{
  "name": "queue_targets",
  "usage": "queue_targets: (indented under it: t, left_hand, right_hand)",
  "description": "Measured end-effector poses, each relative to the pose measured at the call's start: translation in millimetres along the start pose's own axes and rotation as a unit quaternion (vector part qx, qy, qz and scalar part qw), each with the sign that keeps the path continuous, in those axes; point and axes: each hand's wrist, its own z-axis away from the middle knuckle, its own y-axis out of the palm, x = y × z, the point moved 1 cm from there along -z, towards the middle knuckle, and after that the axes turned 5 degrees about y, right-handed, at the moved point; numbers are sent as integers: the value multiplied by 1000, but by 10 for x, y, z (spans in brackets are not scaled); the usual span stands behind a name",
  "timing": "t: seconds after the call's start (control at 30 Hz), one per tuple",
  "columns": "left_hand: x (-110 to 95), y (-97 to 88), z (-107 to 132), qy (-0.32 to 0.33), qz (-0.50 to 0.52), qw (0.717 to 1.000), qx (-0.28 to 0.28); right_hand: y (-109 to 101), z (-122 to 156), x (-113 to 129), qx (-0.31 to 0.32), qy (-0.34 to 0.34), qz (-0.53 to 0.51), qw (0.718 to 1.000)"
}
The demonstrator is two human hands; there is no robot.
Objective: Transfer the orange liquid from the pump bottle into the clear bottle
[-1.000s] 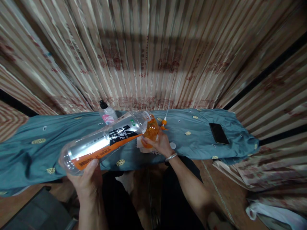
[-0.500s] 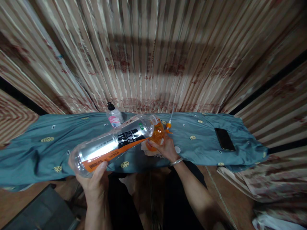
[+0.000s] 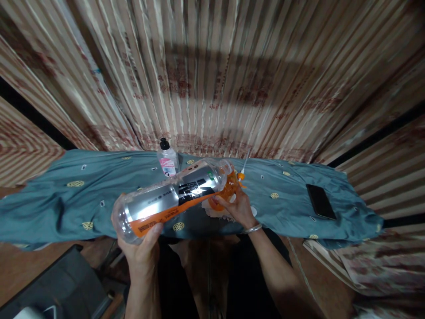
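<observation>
My left hand [image 3: 141, 252] grips the base of a large clear plastic bottle [image 3: 172, 197] with a black and orange label, tilted so that its open mouth points down to the right. The mouth meets a small orange bottle [image 3: 229, 190] that my right hand [image 3: 237, 208] holds upright on a pale cloth [image 3: 217, 215]. An orange spray top with a thin tube [image 3: 243, 172] lies just behind the small bottle. A white cap [image 3: 254, 210] rests beside my right wrist.
A blue-green patterned cloth [image 3: 66, 199] covers the long table. A small clear bottle with a black cap and pink label [image 3: 167, 159] stands at the back. A black phone [image 3: 320, 201] lies at the right. Striped curtains hang behind. A dark object sits on the floor at lower left.
The view has shifted, so everything sits further right in the picture. The big bottle stays tilted into the small orange bottle, and both hands keep their grips.
</observation>
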Motion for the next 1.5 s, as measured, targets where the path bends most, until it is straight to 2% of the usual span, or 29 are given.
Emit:
queue_targets:
  t: [0.1, 0.23, 0.53, 0.73, 1.03, 1.5]
  left_hand:
    - [2, 8, 4, -24, 69, 997, -12]
    - [3, 7, 6, -33, 89, 995, -14]
    - [-12, 26, 11, -15, 83, 996, -7]
    - [-41, 51, 13, -30, 68, 997, -3]
    - [-50, 55, 20, -27, 28, 999, -24]
    - [-108, 44, 29, -7, 18, 1000, -7]
  right_hand:
    - [5, -4, -1, -4, -6, 3, 1000]
    - [-2, -8, 9, -2, -19, 2, 1000]
    - [-15, -10, 15, 2, -15, -3, 1000]
    - [-26, -18, 28, 2, -9, 7, 1000]
    - [-18, -14, 25, 0, -3, 17, 1000]
    - [-26, -12, 22, 3, -4, -15, 1000]
